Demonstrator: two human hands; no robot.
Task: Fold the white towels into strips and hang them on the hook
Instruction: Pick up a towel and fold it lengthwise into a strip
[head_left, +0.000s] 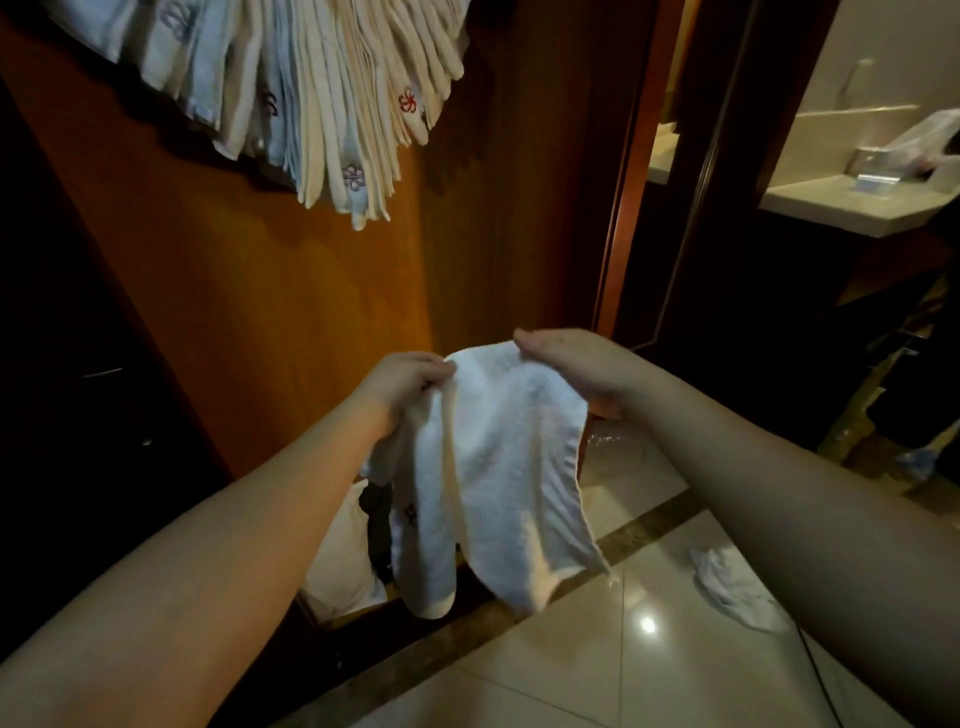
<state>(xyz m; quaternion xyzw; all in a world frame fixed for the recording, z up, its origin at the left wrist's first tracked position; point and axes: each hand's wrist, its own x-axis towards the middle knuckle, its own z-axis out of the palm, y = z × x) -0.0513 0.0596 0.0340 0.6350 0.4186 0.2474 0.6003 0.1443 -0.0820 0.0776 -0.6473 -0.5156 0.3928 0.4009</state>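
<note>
A white towel hangs in loose folds between my two hands, low in the middle of the view. My left hand grips its upper left edge. My right hand lies over its upper right edge, with the fingers curled round the cloth. Several folded white towels hang in a fanned bunch at the top left, against the wooden panel; some carry small embroidered marks. The hook that bears them is hidden.
An orange-brown wooden panel stands straight ahead. A white bag sits on the floor below the towel. A crumpled white cloth lies on the glossy tiles at right. A doorway at right shows a pale counter.
</note>
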